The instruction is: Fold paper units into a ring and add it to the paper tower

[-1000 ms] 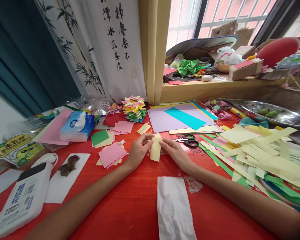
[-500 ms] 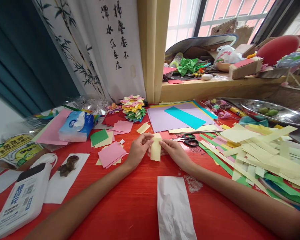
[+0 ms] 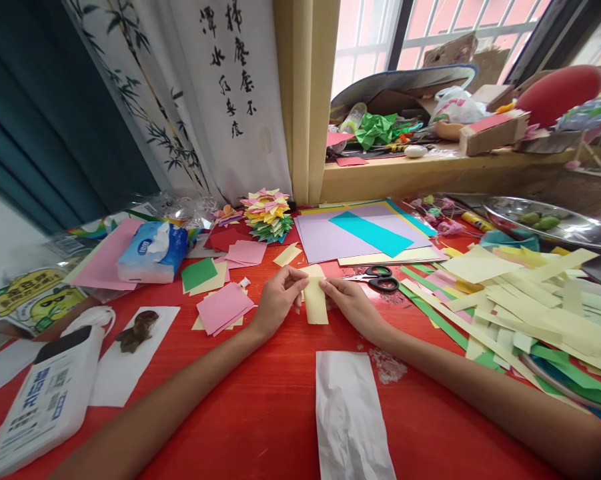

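Note:
A small pale yellow paper piece (image 3: pixel 315 303) stands between my two hands over the red table (image 3: pixel 260 407). My left hand (image 3: pixel 277 300) pinches its left edge near the top. On the other side, my right hand (image 3: pixel 351 303) grips its right edge. Black-handled scissors (image 3: pixel 380 279) lie just beyond my right hand. A small stack of pink paper squares (image 3: pixel 224 308) lies left of my left hand.
A white paper strip (image 3: pixel 349 417) lies near me. Yellow and green paper strips (image 3: pixel 520 300) pile up at the right. Lilac and teal sheets (image 3: pixel 360 235), a stack of folded coloured pieces (image 3: pixel 267 215), a tissue pack (image 3: pixel 153 252) and a white wipes pack (image 3: pixel 45 400) surround the hands.
The yellow piece has straightened between my fingers and hangs a little lower and more upright. Both hands stay in nearly the same place.

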